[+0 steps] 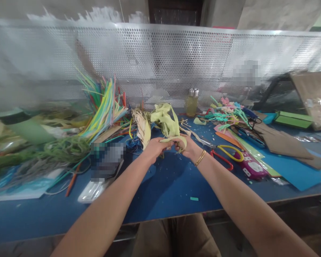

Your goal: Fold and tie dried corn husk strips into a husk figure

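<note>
Both my hands meet over the middle of the blue table [166,189]. My left hand [155,147] and my right hand [187,147] are closed on a yellow-green leafy strip [166,119] that rises from between them and curls back. A gold bracelet [200,157] sits on my right wrist. A pale dried husk [143,128] lies just behind my left hand. Scissors with red and yellow handles [224,154] lie right of my right hand.
A fan of coloured straws [104,107] and green fibres [42,151] fill the left side. A small jar [192,102], paper flowers [226,110], coloured sheets [296,167], a green box [293,119] and brown paper [312,96] lie right. A perforated metal screen [160,60] stands behind.
</note>
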`<state>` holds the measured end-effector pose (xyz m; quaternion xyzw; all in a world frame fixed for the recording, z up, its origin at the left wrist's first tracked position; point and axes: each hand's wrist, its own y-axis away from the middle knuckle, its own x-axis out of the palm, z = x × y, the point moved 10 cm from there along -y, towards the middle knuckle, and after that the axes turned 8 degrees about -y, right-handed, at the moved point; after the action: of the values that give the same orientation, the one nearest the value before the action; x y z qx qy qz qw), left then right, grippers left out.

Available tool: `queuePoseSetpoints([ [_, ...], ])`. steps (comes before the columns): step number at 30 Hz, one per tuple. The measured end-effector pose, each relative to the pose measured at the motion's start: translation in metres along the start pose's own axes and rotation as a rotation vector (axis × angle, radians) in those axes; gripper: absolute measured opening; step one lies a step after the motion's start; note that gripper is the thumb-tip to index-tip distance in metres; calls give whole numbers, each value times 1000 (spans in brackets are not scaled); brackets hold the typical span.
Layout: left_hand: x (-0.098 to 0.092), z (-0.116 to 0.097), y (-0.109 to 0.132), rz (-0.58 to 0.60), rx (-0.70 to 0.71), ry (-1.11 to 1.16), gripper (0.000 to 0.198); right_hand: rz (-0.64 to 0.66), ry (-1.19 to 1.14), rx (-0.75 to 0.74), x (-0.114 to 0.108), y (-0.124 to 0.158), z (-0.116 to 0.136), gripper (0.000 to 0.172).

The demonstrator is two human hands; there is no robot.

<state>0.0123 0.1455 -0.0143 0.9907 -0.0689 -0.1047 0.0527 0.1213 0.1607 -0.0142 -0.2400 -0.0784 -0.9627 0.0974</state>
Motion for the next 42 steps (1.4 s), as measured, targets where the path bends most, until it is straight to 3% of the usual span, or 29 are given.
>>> queuePoseSetpoints([
  [5,19,10,3,176,-94,20,34,-227,-58,-52,-29,-9,11,19],
  [10,25,12,6,227,-256,436,35,-343,-147,-233,-55,-3,47,28],
  [13,28,12,6,261,-339,692,36,-193,-124,-228,-38,1,55,31],
  [17,27,16,2,206,-334,761,25,-13,38,-247,5,10,42,30],
  [21,26,16,-1,105,-227,715,14,-198,162,-421,5,13,30,28],
  [25,30,10,2,86,-178,765,16,-381,437,-603,-6,19,38,23],
  [29,37,7,6,124,-210,801,25,-431,600,-691,-9,22,51,19],
  [34,46,0,12,220,-182,763,14,-505,698,-704,-14,25,61,22],
  [42,42,-12,13,231,-58,702,36,-494,809,-747,-4,32,62,32],
])
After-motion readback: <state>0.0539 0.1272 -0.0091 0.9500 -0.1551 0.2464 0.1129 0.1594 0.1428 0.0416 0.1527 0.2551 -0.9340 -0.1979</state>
